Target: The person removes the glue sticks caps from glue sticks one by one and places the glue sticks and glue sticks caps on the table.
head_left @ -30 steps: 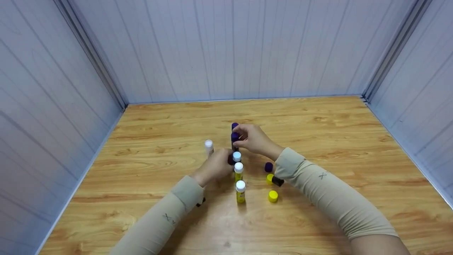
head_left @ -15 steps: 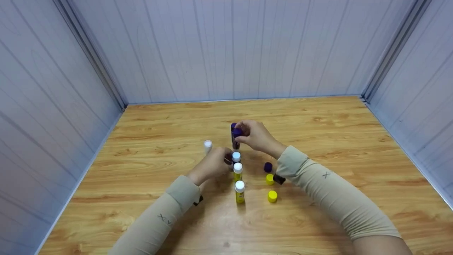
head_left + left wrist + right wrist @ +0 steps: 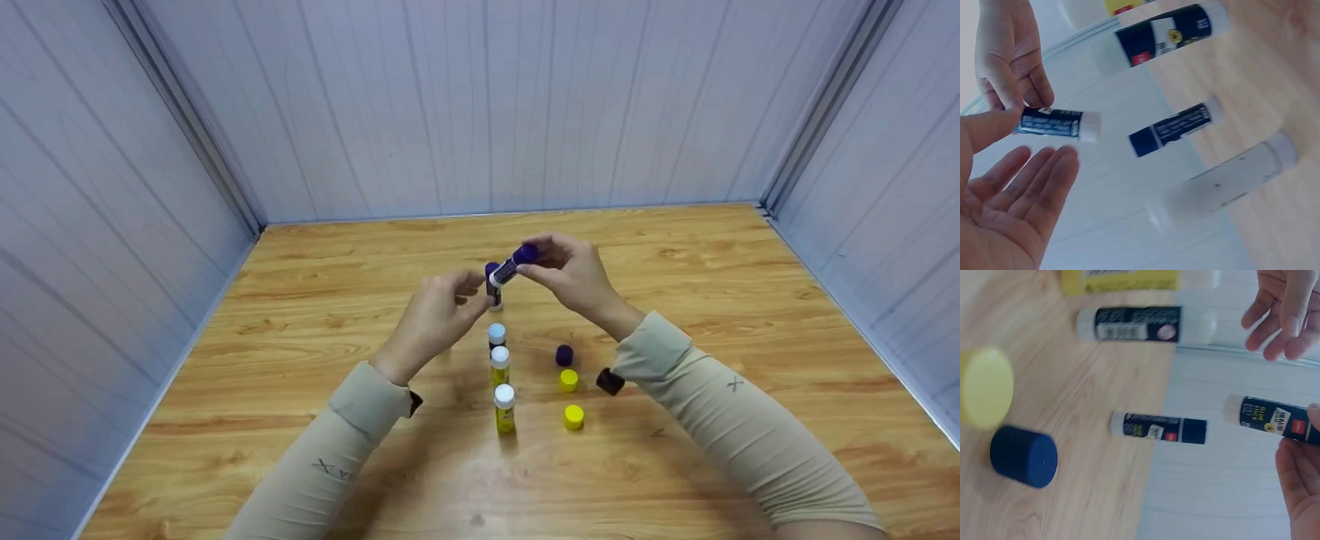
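Note:
My right hand (image 3: 581,281) pinches a dark blue glue stick (image 3: 508,270) by its capped end, tilted above the table with its white base down to the left. My left hand (image 3: 431,319) is near that base, fingers apart from it in the right wrist view. Behind the held stick stands another capped blue glue stick (image 3: 1174,129). Toward the front, a white-topped blue glue stick (image 3: 1137,324) and two white-topped yellow ones, the rear (image 3: 500,367) and the front (image 3: 505,412), stand in line. A white glue stick (image 3: 1230,180) shows in the left wrist view, hidden in the head view.
Right of the row, a dark blue cap (image 3: 564,355), a yellow cap (image 3: 568,381) and another yellow cap (image 3: 574,417) lie on the wooden table (image 3: 675,285). Pale panel walls (image 3: 450,112) enclose the back and sides.
My right hand has lifted the blue glue stick off the table and tilted it. My left hand has moved away from the white-topped blue glue stick, up toward the lifted one.

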Demonstrator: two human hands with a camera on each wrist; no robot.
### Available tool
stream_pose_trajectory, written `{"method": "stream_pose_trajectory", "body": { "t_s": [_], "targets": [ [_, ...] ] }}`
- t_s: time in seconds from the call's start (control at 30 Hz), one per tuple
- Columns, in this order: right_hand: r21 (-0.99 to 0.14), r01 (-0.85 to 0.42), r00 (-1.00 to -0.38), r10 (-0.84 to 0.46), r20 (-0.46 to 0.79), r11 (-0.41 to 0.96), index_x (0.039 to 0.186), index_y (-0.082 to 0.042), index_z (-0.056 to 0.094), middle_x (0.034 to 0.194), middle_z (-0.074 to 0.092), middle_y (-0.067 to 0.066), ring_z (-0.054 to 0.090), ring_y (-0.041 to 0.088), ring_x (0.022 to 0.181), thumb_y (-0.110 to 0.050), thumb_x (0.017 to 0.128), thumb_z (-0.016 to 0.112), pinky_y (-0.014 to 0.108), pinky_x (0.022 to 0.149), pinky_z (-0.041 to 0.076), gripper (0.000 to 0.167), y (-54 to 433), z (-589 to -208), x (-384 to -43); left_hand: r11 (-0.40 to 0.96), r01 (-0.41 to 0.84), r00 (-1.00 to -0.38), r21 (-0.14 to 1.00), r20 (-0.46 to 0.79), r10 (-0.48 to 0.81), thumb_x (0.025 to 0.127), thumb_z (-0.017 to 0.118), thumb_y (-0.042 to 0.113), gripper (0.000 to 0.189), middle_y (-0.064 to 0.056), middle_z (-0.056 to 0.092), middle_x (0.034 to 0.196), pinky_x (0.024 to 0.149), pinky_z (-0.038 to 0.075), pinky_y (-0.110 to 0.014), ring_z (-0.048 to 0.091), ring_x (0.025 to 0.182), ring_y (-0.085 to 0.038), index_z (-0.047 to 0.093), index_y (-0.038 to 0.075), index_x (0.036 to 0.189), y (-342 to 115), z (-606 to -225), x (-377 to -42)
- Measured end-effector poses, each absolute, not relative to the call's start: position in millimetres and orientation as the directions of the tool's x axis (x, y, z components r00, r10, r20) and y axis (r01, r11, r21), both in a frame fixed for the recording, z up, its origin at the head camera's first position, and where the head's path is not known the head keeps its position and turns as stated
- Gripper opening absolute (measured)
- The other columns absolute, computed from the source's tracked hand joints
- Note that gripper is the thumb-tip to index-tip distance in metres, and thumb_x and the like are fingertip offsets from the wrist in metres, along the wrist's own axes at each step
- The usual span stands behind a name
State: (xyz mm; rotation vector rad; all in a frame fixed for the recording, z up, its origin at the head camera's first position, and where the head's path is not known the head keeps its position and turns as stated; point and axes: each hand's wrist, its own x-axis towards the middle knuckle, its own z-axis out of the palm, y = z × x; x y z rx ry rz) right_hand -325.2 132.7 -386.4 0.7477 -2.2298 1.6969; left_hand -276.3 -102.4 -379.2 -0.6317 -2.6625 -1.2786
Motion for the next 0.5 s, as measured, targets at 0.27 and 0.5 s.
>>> {"method": "stream_pose_trajectory", "body": {
  "t_s": [0.27,0.5],
  "targets": [
    [-0.892,-0.453,-0.879,-0.173,0.445,0.005,0.121,0.006,0.073,0.106,0.080,0.004,0.075,0.012,0.092,0.007,0.093,0.081,0.025,0.083,0.064,0.029,144.6,-383.7,-307.1,0.578,0.642,-0.757,0.504,0.533,0.377,0.097,0.085,0.019,0.041,-0.017,0.077,0.128,0.103,0.062,-0.046,0.074,0.120,-0.034,0.073,0.000,0.131,-92.3,-372.1,-271.3],
    [-0.942,-0.297,-0.935,-0.155,0.320,-0.153,0.118,0.002,0.073,0.102,0.080,0.002,0.076,0.016,0.093,0.010,0.094,0.077,0.030,0.087,0.066,0.025,146.4,-390.9,-291.8,0.573,0.656,-0.749,0.491,0.513,0.419,0.099,0.084,0.022,0.048,-0.020,0.076,0.126,0.092,0.065,-0.041,0.076,0.111,-0.031,0.070,-0.001,0.138,-81.5,-370.4,-269.3]
  ]
}}
